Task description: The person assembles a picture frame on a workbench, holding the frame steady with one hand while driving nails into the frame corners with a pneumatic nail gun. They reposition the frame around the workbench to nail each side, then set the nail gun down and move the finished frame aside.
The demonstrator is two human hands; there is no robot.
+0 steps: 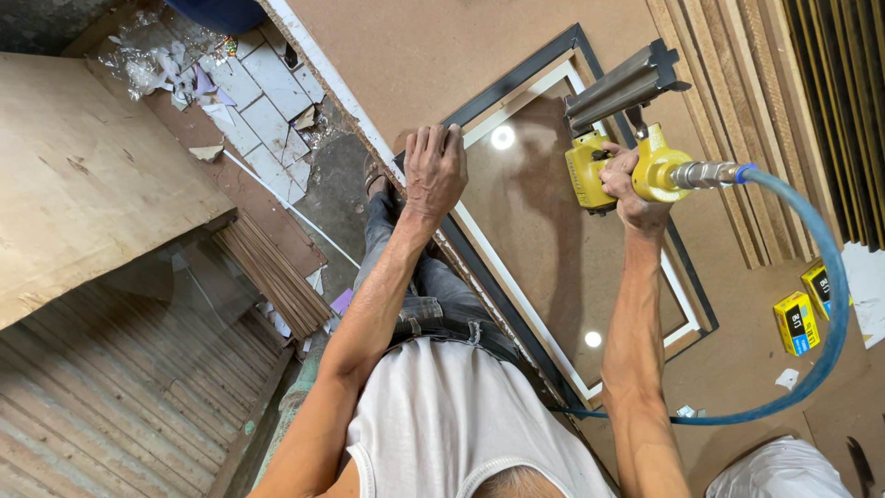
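A dark picture frame (516, 83) with a white inner border and a glossy brown panel lies on the brown worktable (406, 46). My left hand (433, 171) presses flat on the frame's near corner, fingers spread over the edge. In my right hand (634, 189) is a yellow pneumatic nail gun (616, 152), gripped by its handle. Its long grey magazine (619, 88) sits over the frame's far side. A blue air hose (825, 277) runs from the gun's back, curving round to the table's near edge.
Two small yellow boxes (796, 323) lie on the table to the right. Wooden mouldings (728, 111) are stacked beyond the frame. Left of the table are a plywood sheet (83, 175), thin wood strips (272, 272), corrugated metal (111, 397) and littered floor tiles (258, 111).
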